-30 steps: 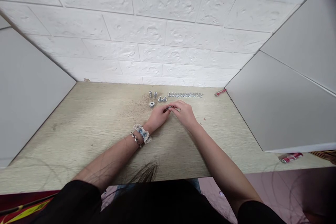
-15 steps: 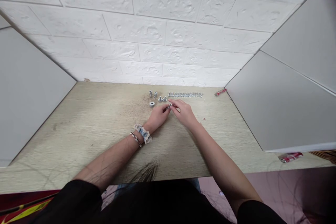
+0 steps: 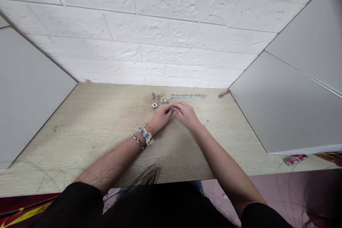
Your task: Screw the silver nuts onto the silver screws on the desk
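Note:
My left hand and my right hand meet at the middle of the wooden table. Between their closed fingertips is a small silver metal part, partly covered, which both hands grip. Just beyond my left hand lies a round metal piece with a dark hole. Two short bolts with wide heads stand close behind the fingertips. Farther back to the left are two metal fittings. A row of several silver screws stretches to the right behind my right hand.
A white brick-pattern wall closes off the back. Grey panels stand at the left and right. One red battery-like cylinder lies at the back right, another near the front right edge.
The fingers of my right hand have closed in over the small metal part, the raised index finger coming down. The pieces on the table have not moved.

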The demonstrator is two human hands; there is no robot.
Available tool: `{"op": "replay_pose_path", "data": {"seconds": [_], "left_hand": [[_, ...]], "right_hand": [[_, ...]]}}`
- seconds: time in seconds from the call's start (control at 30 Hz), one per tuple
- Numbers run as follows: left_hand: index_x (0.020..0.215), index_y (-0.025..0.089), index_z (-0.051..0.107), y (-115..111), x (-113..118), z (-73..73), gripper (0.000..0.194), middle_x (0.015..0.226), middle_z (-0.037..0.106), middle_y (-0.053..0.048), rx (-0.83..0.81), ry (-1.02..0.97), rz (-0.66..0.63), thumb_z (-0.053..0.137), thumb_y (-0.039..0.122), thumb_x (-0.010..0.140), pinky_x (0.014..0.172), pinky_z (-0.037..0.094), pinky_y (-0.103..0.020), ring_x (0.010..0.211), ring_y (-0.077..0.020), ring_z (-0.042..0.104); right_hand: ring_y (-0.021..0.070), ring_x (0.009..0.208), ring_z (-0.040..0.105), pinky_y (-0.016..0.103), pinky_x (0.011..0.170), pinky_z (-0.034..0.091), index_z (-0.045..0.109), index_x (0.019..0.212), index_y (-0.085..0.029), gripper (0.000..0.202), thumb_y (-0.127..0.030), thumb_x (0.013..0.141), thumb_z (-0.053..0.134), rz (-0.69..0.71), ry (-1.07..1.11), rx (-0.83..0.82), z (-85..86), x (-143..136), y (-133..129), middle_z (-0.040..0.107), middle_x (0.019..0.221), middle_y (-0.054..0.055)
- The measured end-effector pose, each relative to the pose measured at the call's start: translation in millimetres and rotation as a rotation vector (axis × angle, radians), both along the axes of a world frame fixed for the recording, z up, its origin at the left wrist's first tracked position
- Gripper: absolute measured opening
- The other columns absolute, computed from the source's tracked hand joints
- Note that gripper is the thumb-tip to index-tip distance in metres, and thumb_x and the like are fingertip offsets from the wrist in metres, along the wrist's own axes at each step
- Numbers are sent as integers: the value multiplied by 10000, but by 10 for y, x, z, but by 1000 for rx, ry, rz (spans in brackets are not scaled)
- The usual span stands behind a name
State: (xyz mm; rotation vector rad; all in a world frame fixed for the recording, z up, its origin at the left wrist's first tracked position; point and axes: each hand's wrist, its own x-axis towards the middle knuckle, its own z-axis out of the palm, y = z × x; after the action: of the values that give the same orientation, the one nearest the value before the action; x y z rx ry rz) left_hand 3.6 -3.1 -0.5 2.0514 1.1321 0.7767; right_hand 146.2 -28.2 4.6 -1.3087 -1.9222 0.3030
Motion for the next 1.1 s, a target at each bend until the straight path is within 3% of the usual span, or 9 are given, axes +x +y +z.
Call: {"op": "replay_pose_path", "data": {"seconds": [0.13, 0.23, 0.37, 0.57, 0.67, 0.8, 0.97, 1.1], "left_hand": [[939, 167, 657, -6, -2, -1, 292, 743, 650, -22, 13, -2, -4, 422, 299, 828, 628, 385, -240, 667, -143, 529], [952, 181, 664, -14, -3, -1, 295, 694, 634, -12, 39, 10, -22, 421, 295, 829, 620, 372, -232, 624, -132, 508], [819, 175, 668, -32, -1, 21, 287, 599, 574, 3, 64, 17, -54, 414, 309, 829, 586, 345, -223, 571, -116, 458], [639, 153, 592, -50, 8, 38, 220, 576, 543, 5, 32, -68, -93, 423, 217, 764, 576, 353, -222, 576, -112, 449], [672, 145, 590, -39, 1, 26, 181, 656, 596, -14, -37, -166, -124, 423, 183, 733, 616, 390, -237, 636, -127, 502], [700, 147, 569, -9, -13, 30, 167, 588, 538, 19, -151, -254, -96, 434, 230, 753, 564, 380, -218, 571, -103, 467], [620, 154, 497, 19, -18, 70, 243, 489, 437, 46, -266, -329, 33, 473, 330, 786, 487, 321, -202, 472, -72, 403], [641, 150, 506, 32, -12, 84, 243, 510, 443, 43, -343, -417, 66, 505, 355, 772, 472, 313, -205, 464, -66, 407]], "right_hand": [[170, 901, 595, 339, 827, 473, 657, 945, -220, 235, -156, 836, 459, -16, 24, -25, 2, 12, 5, 659, 952, 50], [171, 803, 595, 322, 750, 485, 661, 845, -212, 126, -242, 812, 543, -68, 29, -54, 2, 34, 3, 655, 834, 35], [181, 765, 573, 330, 716, 485, 631, 782, -194, 206, -387, 800, 559, -133, 50, -28, -3, 41, -9, 617, 794, 45], [207, 1127, 502, 380, 975, 403, 545, 1164, -225, 360, -397, 873, 424, -37, 137, 62, -53, -112, -29, 566, 1172, 91], [200, 1217, 454, 391, 1029, 361, 412, 1316, -226, 452, -379, 892, 378, 29, 196, -1, -97, -202, -48, 517, 1287, 95], [183, 1269, 410, 386, 1054, 341, 280, 1392, -189, 534, -361, 895, 369, 64, 330, -92, -128, -229, -72, 455, 1359, 110], [173, 1187, 503, 375, 1032, 372, 416, 1311, -195, 463, -342, 871, 413, 18, 498, -130, -119, -194, -74, 584, 1227, 89], [180, 932, 632, 384, 943, 438, 575, 1098, -181, 321, -321, 821, 492, -132, 566, -78, -93, -182, -69, 698, 895, 58]]}}
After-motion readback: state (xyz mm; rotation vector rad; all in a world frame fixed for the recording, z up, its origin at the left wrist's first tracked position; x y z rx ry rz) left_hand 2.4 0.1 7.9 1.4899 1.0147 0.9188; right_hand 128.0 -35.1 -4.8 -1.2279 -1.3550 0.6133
